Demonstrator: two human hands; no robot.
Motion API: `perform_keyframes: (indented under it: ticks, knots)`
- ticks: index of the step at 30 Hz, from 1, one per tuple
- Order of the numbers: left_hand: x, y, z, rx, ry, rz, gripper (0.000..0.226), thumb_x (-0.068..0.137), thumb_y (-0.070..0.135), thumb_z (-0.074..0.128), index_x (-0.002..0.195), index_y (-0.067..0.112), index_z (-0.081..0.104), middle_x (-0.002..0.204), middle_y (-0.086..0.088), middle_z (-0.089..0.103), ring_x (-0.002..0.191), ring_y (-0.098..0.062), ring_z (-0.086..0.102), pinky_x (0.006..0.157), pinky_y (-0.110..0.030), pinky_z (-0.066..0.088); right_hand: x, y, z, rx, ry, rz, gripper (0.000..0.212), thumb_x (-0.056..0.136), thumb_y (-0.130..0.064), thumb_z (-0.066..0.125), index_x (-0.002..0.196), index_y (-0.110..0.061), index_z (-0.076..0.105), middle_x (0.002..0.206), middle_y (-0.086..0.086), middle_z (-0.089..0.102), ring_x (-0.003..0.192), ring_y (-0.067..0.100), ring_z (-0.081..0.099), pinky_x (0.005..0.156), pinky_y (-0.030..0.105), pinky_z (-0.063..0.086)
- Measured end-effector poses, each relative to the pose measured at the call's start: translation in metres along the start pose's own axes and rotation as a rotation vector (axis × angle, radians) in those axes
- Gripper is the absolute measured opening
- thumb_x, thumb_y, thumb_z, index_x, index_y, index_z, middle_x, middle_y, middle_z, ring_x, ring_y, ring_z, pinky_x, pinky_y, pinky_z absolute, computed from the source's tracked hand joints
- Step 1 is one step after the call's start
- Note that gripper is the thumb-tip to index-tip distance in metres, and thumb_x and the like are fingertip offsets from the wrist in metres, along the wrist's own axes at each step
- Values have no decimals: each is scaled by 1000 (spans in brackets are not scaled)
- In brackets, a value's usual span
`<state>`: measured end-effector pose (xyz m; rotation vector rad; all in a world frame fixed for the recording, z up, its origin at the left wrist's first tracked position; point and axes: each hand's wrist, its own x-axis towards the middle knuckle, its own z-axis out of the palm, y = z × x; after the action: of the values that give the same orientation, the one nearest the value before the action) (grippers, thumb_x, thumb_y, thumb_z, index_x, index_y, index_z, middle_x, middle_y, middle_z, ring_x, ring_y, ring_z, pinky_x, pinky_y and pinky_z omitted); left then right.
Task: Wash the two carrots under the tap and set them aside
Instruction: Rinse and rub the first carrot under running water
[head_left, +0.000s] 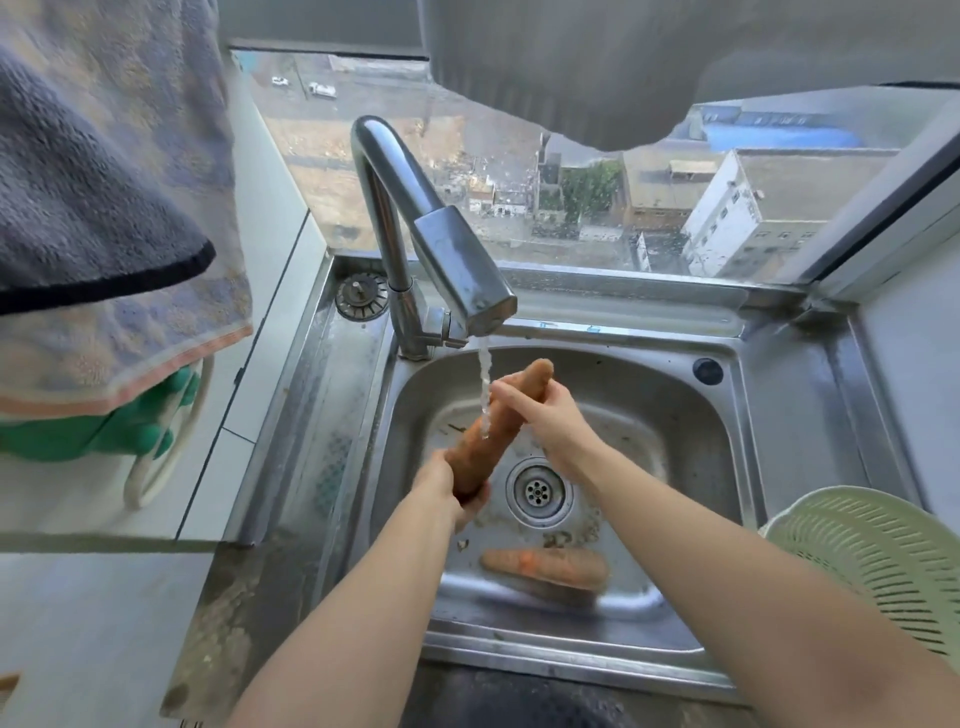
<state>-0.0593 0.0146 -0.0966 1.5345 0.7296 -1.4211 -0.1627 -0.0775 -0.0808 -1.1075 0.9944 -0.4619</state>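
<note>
A long, dirt-brown carrot (493, 431) is held tilted over the steel sink (691, 436), and water from the chrome tap (462, 270) runs onto its middle. My left hand (452, 486) grips its lower end. My right hand (540, 415) wraps around its upper part, whose tip sticks out above the fingers. A second carrot (545, 567), orange showing through the dirt, lies on the sink floor near the front wall, below the drain (537, 492).
A pale green slotted colander (872, 556) sits on the counter at the right. Towels (104, 208) hang at the upper left over green gloves (135, 421). A sink strainer plug (362, 295) rests beside the tap base. A window runs behind the sink.
</note>
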Motion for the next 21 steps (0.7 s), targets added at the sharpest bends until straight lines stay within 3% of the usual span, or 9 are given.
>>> perform_keyframes:
  ticks: [2, 4, 6, 8, 10, 12, 15, 18, 21]
  knots:
    - [-3, -7, -3, 86, -78, -60, 40, 96, 41, 52, 92, 4, 64, 82, -15, 63, 65, -23, 58, 52, -30, 54, 1, 1, 19, 59, 60, 23, 19, 88, -29, 71, 88, -11, 64, 79, 9, 70, 77, 20, 68, 84, 40, 57]
    - [-6, -14, -8, 291, -91, -34, 35, 99, 41, 45, 92, 10, 59, 88, -11, 58, 78, -25, 55, 74, -42, 53, 6, 2, 32, 85, 184, 28, 33, 84, -42, 72, 81, -11, 62, 69, 7, 66, 68, 22, 64, 79, 44, 56]
    - [-9, -21, -12, 461, -87, 78, 35, 101, 44, 36, 109, 17, 56, 106, -6, 58, 103, -27, 52, 92, -49, 42, 8, 4, 38, 96, 307, 46, 49, 75, -58, 70, 85, -11, 63, 64, 3, 65, 64, 20, 64, 77, 43, 56]
    - [-6, -27, -15, 459, -128, 182, 47, 102, 48, 28, 121, 17, 57, 110, -7, 64, 103, -27, 58, 83, -40, 48, 7, 8, 40, 136, 328, 86, 48, 79, -57, 69, 97, -13, 62, 69, 3, 67, 67, 20, 65, 76, 40, 56]
    - [-2, -28, -20, 407, -146, 212, 50, 102, 44, 26, 116, 10, 59, 86, -12, 67, 69, -24, 62, 51, -26, 48, 1, 13, 41, 95, 201, 74, 35, 84, -40, 73, 104, -15, 59, 84, 9, 68, 80, 23, 68, 80, 38, 57]
    - [-2, -25, -26, 389, -148, 201, 48, 101, 40, 25, 106, 7, 60, 67, -13, 63, 48, -20, 53, 37, -19, 32, -4, 22, 42, 16, 31, 28, 34, 80, -23, 79, 106, -19, 58, 96, 13, 68, 90, 24, 68, 85, 36, 57]
    - [-12, -21, -27, 376, -222, 191, 48, 100, 39, 23, 99, 7, 59, 64, -14, 61, 42, -19, 47, 33, -16, 25, -6, 27, 48, 1, -9, 26, 35, 81, -23, 78, 107, -16, 57, 88, 12, 69, 79, 21, 69, 81, 38, 57]
    - [-22, -24, -21, 382, -254, 302, 51, 102, 44, 26, 95, 8, 61, 70, -13, 63, 42, -16, 48, 33, -14, 29, 4, 20, 54, 155, 237, 145, 43, 91, -51, 60, 103, -10, 59, 69, 5, 69, 64, 20, 67, 69, 37, 58]
    - [-20, -24, -18, 495, -176, 545, 53, 95, 60, 41, 103, 11, 61, 78, -10, 63, 45, -13, 47, 38, -16, 31, 12, 21, 52, 197, 315, 200, 56, 93, -63, 46, 104, -10, 59, 88, 13, 71, 80, 29, 71, 80, 46, 59]
